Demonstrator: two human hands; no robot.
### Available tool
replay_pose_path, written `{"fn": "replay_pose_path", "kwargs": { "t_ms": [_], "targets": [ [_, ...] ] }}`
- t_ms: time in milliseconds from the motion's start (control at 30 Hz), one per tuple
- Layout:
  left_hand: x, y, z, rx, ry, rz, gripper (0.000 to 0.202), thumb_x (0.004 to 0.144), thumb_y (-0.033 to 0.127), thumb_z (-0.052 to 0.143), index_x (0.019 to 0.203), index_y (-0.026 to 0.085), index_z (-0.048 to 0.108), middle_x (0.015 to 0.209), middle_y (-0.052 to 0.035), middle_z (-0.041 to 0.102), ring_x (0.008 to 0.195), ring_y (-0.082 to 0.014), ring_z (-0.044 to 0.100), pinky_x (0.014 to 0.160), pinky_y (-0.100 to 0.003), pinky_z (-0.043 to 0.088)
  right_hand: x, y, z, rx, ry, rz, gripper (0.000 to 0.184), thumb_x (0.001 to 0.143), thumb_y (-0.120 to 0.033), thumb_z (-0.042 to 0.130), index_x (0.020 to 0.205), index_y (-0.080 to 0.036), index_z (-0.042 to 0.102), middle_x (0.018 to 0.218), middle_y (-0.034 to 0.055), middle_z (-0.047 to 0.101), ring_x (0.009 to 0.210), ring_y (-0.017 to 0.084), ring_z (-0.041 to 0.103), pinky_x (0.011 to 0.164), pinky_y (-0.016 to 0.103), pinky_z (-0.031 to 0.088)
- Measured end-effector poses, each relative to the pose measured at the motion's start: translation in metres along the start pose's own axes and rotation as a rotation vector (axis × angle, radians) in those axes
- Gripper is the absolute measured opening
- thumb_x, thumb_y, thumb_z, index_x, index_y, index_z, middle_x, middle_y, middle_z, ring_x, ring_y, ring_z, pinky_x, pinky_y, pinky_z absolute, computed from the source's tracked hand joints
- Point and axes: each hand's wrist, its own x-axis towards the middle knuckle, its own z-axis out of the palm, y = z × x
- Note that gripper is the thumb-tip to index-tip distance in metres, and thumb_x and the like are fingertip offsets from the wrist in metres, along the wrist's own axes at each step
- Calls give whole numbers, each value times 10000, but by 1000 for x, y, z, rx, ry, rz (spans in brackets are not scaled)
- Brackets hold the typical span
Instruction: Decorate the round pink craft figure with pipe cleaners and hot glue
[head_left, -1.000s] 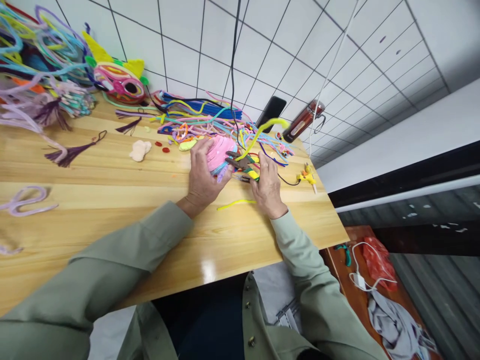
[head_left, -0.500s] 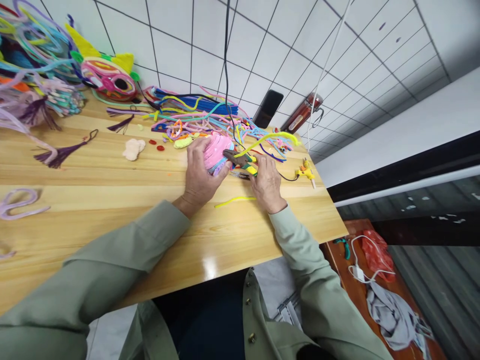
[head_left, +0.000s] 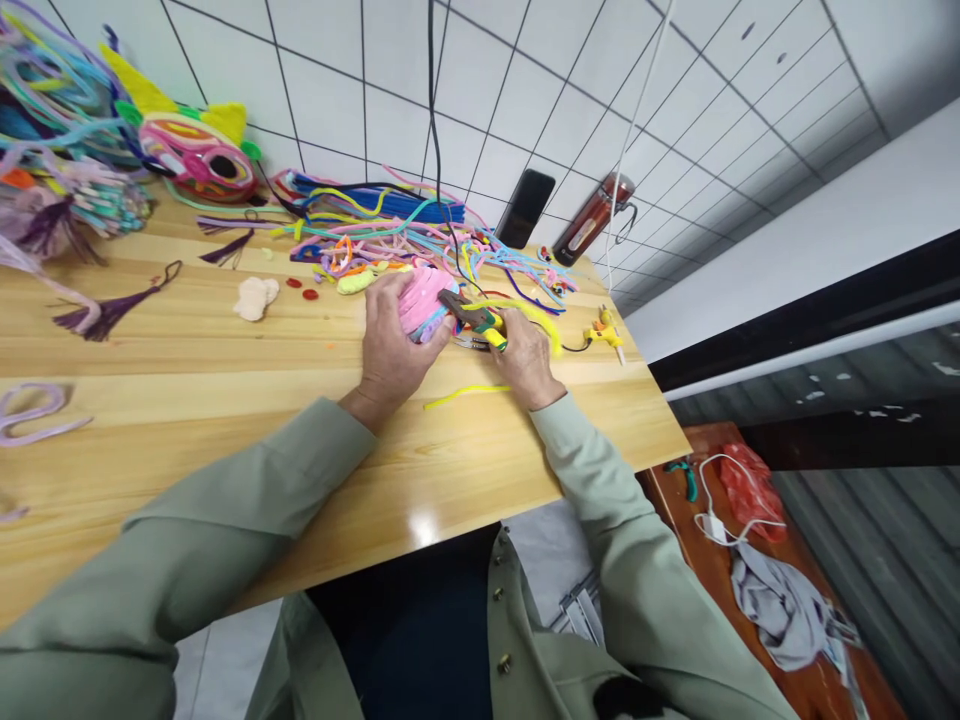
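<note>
Since earlier, the yellow strip [head_left: 541, 317] has been lowered beside the right hand [head_left: 528, 358], in which pliers [head_left: 478, 318] are clenched. Leftward along their long axis, the pink piece [head_left: 421, 296] is grasped by the left hand [head_left: 393, 345].

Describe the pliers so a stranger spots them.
At the wooden table, find the pink bundle in the left hand. Beside it, the right hand holds the pliers, whose dark head and yellow-and-green handles stand out from the fuzzy strands.

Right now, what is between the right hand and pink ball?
The head view shows pliers, held by the right hand, across the gap to the pink ball, a yellow strip alongside.
</note>
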Motion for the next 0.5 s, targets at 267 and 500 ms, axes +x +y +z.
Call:
{"fn": "replay_pose_path", "kwargs": {
  "t_ms": [267,500],
  "targets": [
    [1,9,2,3,25,-14,790,1000,498,909,1651,231,550,1638,-192,660,1625,-416,620,1474,-638,459,4,-4,-4,11,79,-42,372,1162,-205,670,1516,-220,784,1348,166,852,1252,336,770,1044,414,627],
    [-1,13,4,-32,39,-43,750,981,415,892,1621,219,553,1592,-179,657,1565,-392,644,1423,-599,510,6,-13,-17,-56,55,19,597,1108,-99,665,1679,-241,773,1287,150,885,1201,337,778,1052,427,618]
  ]
}}
